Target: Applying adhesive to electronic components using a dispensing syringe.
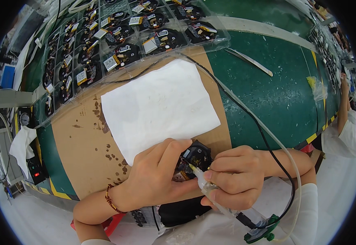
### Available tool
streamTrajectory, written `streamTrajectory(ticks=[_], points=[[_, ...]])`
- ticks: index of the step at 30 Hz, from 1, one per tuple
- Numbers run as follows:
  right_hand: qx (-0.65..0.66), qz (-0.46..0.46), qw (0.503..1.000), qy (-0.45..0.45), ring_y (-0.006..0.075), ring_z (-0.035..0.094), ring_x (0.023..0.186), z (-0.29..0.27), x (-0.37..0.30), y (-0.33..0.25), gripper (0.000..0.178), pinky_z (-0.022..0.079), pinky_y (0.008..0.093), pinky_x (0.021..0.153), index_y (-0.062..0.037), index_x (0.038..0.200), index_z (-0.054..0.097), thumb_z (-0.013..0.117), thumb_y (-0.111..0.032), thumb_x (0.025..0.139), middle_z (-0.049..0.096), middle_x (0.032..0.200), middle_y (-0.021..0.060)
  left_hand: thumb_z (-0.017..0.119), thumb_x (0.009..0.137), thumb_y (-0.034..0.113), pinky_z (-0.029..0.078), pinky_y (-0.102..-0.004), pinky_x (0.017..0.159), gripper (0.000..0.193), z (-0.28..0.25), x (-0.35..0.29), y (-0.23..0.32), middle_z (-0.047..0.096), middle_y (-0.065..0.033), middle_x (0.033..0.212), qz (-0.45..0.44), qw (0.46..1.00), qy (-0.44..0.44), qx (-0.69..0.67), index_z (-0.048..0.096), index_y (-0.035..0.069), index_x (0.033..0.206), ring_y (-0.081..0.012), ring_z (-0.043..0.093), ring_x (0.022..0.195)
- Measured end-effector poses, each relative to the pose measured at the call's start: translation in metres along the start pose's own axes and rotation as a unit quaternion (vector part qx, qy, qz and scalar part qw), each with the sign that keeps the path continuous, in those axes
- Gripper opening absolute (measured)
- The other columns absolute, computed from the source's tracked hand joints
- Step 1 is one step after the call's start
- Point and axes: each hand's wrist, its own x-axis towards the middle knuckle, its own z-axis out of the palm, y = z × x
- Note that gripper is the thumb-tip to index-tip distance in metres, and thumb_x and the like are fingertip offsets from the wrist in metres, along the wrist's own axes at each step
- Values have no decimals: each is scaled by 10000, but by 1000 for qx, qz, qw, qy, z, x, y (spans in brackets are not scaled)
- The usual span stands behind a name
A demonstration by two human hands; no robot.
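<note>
Two hands meet over one small black round electronic part [194, 157] at the near edge of the worktop [276, 98]; the left hand [155, 175] has its fingers [174, 153] curled over and clenched on the part, pinning it on the brown cardboard sheet [80, 151]; the right hand [233, 175] has its fingers [222, 163] closed round a clear syringe-like dispenser [206, 185], held like a pen, its fine tip resting on the part; a black cable [267, 143] and a pale tube [282, 151] run from the dispenser's rear end, which carries a green fitting [263, 232], up across the right forearm and away over the worktop toward the far side; a thin red-brown bracelet [110, 199] sits on the left wrist; just beyond the hands a white cloth [157, 106] lies flat on the cardboard, which is spotted with dark stains on its left part; farther off a clear plastic tray [116, 45] holds many like black parts, one to each compartment; a long slim metal strip [249, 61] lies on the green surface to the right; at the right rim another person's arm [343, 106] shows, well apart.
</note>
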Motion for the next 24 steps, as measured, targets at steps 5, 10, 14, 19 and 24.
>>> streamTrajectory(ticks=[5,10,14,19,24], points=[[26,21,999,40,205,556,564,3,0,3,399,475,257,426,-40,916,496,798,-200,710,565,838,133,806,586,155,500,-327,560,573,0,0,1,589,-121,823,-7,1000,-2,6,528,-8,1060,-272,610,646],[51,49,996,47,214,558,546,2,-1,3,412,477,264,419,-11,866,507,815,-202,669,559,846,143,815,586,163,502,-324,563,574,0,-1,0,590,-119,815,-13,1000,0,-1,532,-7,1055,-271,614,650],[73,105,991,43,227,575,560,-1,0,1,457,488,273,430,-7,879,513,833,-220,630,554,855,139,820,586,171,503,-323,564,577,0,0,0,592,-120,814,-10,1000,1,2,532,-10,1053,-268,617,649],[91,129,986,44,234,582,567,-2,-2,1,504,502,286,445,-12,935,506,839,-213,615,552,858,139,822,585,177,503,-322,565,581,2,-2,-2,594,-121,818,-17,1000,5,-12,533,-12,1052,-269,618,650],[102,133,984,60,237,582,566,-1,-3,0,535,508,292,450,-11,963,499,848,-205,608,552,859,140,820,584,174,502,-321,565,580,2,-1,-1,594,-119,814,-18,1000,2,-22,535,-12,1054,-265,618,650]])
